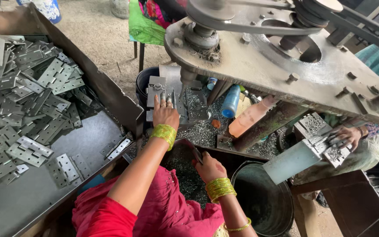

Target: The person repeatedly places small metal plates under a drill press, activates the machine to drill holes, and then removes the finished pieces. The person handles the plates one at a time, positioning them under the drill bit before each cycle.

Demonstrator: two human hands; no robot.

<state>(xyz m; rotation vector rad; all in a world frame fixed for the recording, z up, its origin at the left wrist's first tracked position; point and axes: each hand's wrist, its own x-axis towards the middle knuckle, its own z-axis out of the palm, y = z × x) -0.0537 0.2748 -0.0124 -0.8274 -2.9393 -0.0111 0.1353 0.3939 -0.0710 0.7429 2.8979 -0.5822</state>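
My left hand reaches forward and presses a grey metal hinge plate against the fixture under the drill spindle of a heavy press machine. Green-yellow bangles circle that wrist. My right hand sits lower, near my lap, closed around a dark lever handle. It also wears green-yellow bangles. A large pile of grey hinge plates lies in the metal tray to my left.
Another person's hand rests on a metal block at the right. A blue bottle and an orange bottle stand among metal chips. A dark bucket sits below. The machine's steel top with belt pulleys overhangs the work area.
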